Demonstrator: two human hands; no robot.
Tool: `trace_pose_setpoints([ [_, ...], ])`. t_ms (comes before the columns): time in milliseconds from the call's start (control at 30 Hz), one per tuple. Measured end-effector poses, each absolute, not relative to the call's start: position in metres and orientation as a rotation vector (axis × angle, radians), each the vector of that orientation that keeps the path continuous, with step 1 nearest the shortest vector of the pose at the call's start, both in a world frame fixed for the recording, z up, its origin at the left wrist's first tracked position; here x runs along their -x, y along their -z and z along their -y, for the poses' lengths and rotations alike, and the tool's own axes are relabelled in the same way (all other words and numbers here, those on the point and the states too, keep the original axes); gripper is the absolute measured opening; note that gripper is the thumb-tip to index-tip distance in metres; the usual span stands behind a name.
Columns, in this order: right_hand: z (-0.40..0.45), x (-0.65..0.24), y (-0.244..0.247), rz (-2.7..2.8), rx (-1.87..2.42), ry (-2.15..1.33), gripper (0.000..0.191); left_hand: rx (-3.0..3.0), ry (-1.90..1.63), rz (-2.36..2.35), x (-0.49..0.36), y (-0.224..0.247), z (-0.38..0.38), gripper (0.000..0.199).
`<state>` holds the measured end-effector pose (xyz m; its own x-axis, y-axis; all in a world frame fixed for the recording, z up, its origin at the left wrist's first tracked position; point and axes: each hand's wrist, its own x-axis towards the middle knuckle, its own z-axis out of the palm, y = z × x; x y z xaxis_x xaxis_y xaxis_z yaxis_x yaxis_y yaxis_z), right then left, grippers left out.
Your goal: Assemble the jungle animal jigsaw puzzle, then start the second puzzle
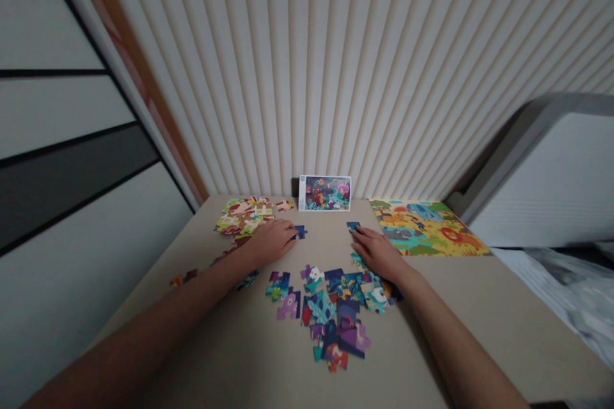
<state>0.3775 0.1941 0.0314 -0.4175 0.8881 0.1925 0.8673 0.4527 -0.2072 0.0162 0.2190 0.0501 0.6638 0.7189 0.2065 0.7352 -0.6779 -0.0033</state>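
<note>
- Jigsaw pieces (322,308) lie loosely clustered at near centre on the table (327,246); I judge them light, thin, fairly stiff card, with knobs that could bend.
- Left hand (274,240): fingers loosely curled at a blue piece (301,231), farther off; from afar, I cannot tell whether it is gripped.
- Right hand (378,253): fingers slightly spread, tips at a dark blue piece (353,225); grip unclear to me.
- I'd favour opposite flat edges, sparing the knobs.

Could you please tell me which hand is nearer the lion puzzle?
Right: the right hand is by the left edge of the lion puzzle; the left hand is farther left.
</note>
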Motion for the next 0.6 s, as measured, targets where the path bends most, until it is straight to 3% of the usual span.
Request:
trace_pose_setpoints([
  [600,-0.189,-0.383,-0.041,2.465,1.552,-0.201,0.044,2.805,0.325,1.261,-0.018,-0.035,-0.225,0.035],
])
